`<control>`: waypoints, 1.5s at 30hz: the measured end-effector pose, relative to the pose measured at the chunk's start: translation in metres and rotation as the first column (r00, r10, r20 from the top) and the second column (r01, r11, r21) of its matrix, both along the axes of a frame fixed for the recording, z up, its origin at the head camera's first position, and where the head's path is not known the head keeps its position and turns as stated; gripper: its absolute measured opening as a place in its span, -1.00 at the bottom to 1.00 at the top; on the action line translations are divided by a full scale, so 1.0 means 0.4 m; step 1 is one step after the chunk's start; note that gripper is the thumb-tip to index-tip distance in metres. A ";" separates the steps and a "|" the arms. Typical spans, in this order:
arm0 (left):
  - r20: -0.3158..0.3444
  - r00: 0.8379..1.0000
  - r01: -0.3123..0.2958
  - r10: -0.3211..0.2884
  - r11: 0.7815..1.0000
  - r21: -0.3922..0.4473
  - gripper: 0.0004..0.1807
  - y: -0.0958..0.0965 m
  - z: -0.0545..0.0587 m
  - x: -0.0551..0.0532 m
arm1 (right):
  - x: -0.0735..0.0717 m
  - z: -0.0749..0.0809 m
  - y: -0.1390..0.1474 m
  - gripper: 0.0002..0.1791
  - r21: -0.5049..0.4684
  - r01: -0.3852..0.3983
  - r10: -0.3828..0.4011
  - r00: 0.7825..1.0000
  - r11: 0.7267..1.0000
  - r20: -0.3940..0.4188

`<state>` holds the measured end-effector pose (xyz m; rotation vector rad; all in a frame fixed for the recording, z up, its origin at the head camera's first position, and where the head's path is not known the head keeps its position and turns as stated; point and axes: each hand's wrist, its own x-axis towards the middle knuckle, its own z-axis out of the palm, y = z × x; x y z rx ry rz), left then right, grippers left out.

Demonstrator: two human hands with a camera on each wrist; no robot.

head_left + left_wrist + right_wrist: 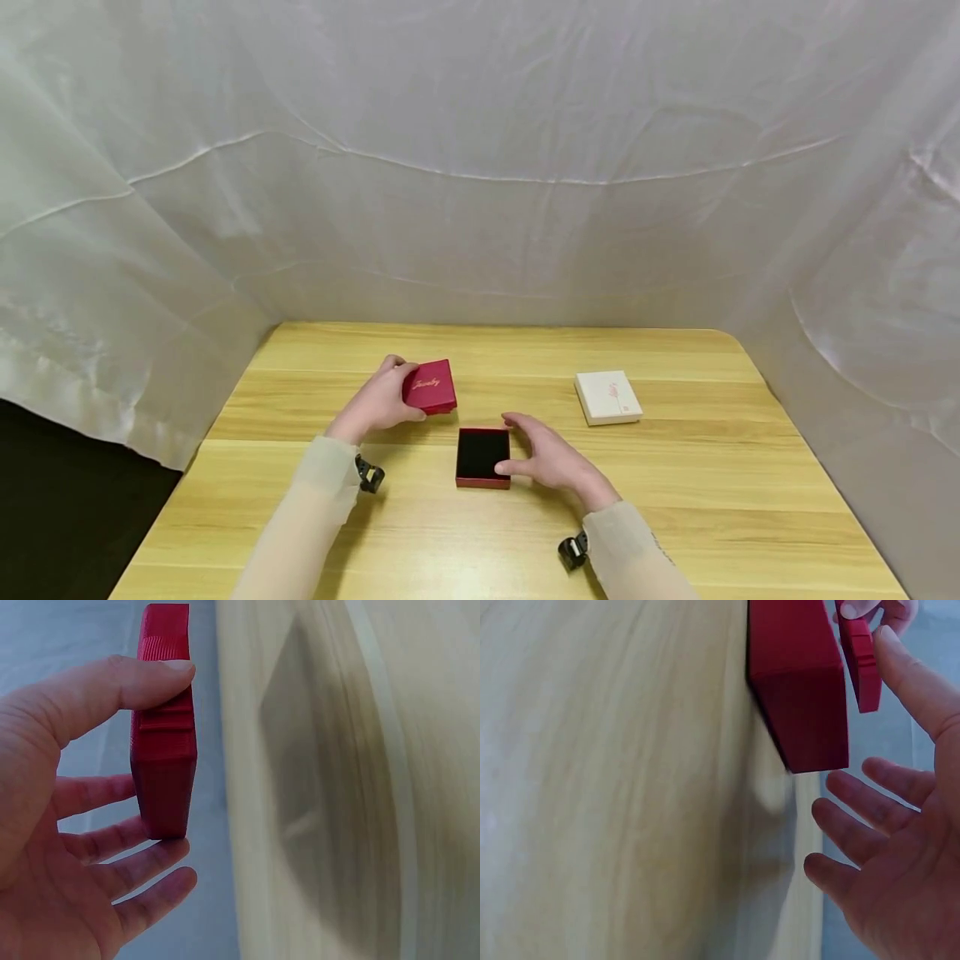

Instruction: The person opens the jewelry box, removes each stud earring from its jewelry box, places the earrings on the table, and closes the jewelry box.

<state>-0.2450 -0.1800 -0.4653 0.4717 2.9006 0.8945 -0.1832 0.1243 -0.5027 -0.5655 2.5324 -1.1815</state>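
My left hand (385,398) grips a red jewelry box lid (430,387) with gold lettering, above the table. In the left wrist view the thumb presses the lid's ribbon-trimmed side (166,724), with fingers at the opposite side. The open red box base (483,482), lined in black, sits on the table below and to the right of the lid. My right hand (551,458) is at the right side of this base, thumb and fingers spread, thumb tip overlapping its edge in the head view. The right wrist view shows the base (799,712) beside loosely extended fingers (855,832).
A white box (608,397) with pink lettering lies farther back on the right. Under everything is a light wooden table (712,467), with pale cloth curtains (480,233) behind and at both sides. Each wrist bears a small black camera.
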 end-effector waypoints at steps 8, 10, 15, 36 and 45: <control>-0.055 0.998 0.044 -0.043 0.999 0.017 -0.03 0.043 0.031 0.056 | 0.004 0.025 -0.019 0.00 -0.017 0.015 -0.016 0.998 1.000 -0.067; -0.075 0.996 0.057 -0.056 0.998 0.017 -0.03 0.056 0.032 0.067 | 0.004 0.033 -0.027 0.02 -0.014 0.019 -0.020 0.996 1.000 -0.088; -0.109 0.990 0.090 -0.087 0.996 0.024 -0.02 0.084 0.028 0.089 | -0.001 0.050 -0.040 0.07 -0.018 0.020 -0.022 0.990 1.000 -0.137; -0.041 0.980 0.197 -0.194 0.976 0.089 -0.07 0.128 0.007 0.162 | -0.019 0.072 -0.013 0.07 0.038 -0.080 0.086 0.974 0.996 -0.209; -0.015 0.974 0.228 -0.228 0.969 0.096 -0.10 0.129 -0.026 0.172 | -0.013 0.042 0.003 0.08 0.027 -0.092 0.096 0.979 0.995 -0.182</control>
